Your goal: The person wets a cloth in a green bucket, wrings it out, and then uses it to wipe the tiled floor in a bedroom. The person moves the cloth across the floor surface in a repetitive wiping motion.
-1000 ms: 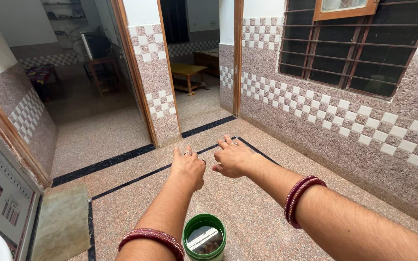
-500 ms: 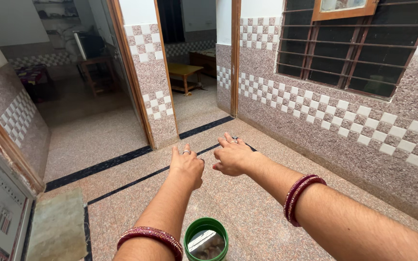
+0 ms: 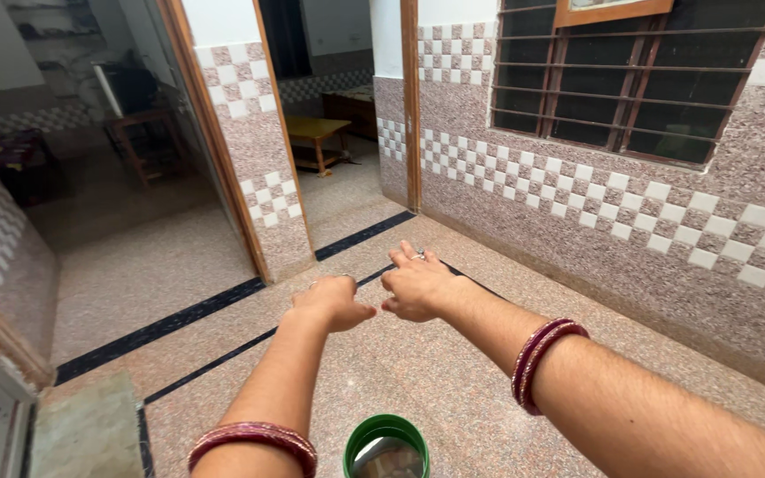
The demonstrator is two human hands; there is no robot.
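Both of my arms stretch forward over the speckled stone floor (image 3: 453, 381), each with dark red bangles on the forearm. My left hand (image 3: 334, 303) is curled into a loose fist with the thumb pointing right, and it holds nothing. My right hand (image 3: 418, 288) hovers beside it, almost touching, with a ring on one finger and its fingers loosely bent and slightly apart. It is empty too. A round green container (image 3: 388, 441) with a shiny inside stands on the floor below and between my forearms.
A tiled wall with a barred window (image 3: 613, 80) runs along the right. Ahead, a tiled pillar (image 3: 254, 150) separates two doorways. A small wooden table (image 3: 316, 133) stands in the far room. A stone slab (image 3: 86, 434) lies at lower left.
My left hand's fingers have curled in from a spread pose. Both hands have drifted slightly together. The view has shifted a little, with the green container staying low in frame.
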